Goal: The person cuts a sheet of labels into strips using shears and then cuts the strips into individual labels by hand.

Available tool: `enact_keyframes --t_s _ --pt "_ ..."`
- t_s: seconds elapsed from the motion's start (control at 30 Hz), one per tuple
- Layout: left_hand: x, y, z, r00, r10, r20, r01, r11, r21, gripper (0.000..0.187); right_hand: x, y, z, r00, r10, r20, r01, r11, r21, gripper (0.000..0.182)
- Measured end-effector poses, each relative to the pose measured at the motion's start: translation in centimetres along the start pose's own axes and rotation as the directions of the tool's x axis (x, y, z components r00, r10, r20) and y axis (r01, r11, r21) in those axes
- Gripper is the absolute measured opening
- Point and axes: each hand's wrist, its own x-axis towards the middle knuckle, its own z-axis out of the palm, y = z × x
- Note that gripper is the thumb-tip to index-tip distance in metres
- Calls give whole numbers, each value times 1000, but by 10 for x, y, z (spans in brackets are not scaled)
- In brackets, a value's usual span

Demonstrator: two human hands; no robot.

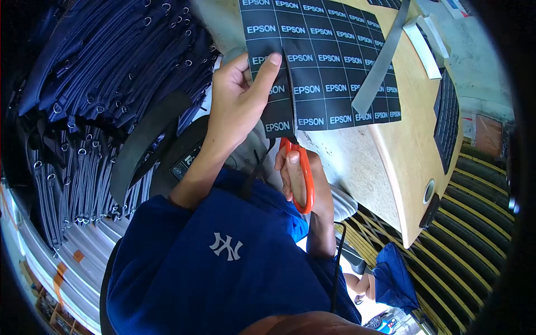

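A black sheet (335, 61) printed with rows of white EPSON labels lies partly over the table edge. My left hand (243, 103) pinches its left strip, thumb on top. In my right hand (296, 167) are orange-handled scissors (307, 184), fingers wrapped through the handles. The dark blades run up along a cut line between the first and second label columns, near the sheet's lower edge. A grey flat strip (382, 67) rests diagonally across the sheet's right part.
The wooden table (413, 139) has a round hole, white strips (422, 47) and another black label sheet (446, 120). Dark blue straps with metal rings (100, 67) hang at left. A person's bare leg (360, 285) shows at the lower right.
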Motion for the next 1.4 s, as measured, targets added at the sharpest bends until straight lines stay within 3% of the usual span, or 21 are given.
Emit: enact_keyframes --t_s 0.2,0.27,0.4,0.53,0.83,1.07,1.4 --pt "2 -1 -3 999 38 20 -39 998 40 25 -1 -2 1 999 44 -8 -44 999 10 48" --pt "1 3 -2 999 -38 25 38 999 1 25 0 -2 0 998 61 -14 -61 998 6 47" --pt "14 5 3 995 -83 -63 82 996 -20 25 0 3 -2 1000 -11 0 11 1000 -19 44" --pt "24 0 4 997 -11 -80 6 998 -67 21 4 7 0 989 -148 17 149 985 -84 44" --pt "22 3 1 998 11 -67 -10 1000 20 22 11 7 0 979 -195 55 200 975 -101 63" --pt "21 0 -2 997 45 -59 -41 996 74 22 15 0 -2 988 -139 69 145 986 -84 63" --pt "21 0 -2 998 31 -54 -29 999 33 23 20 1 0 979 -204 0 203 976 -85 59"
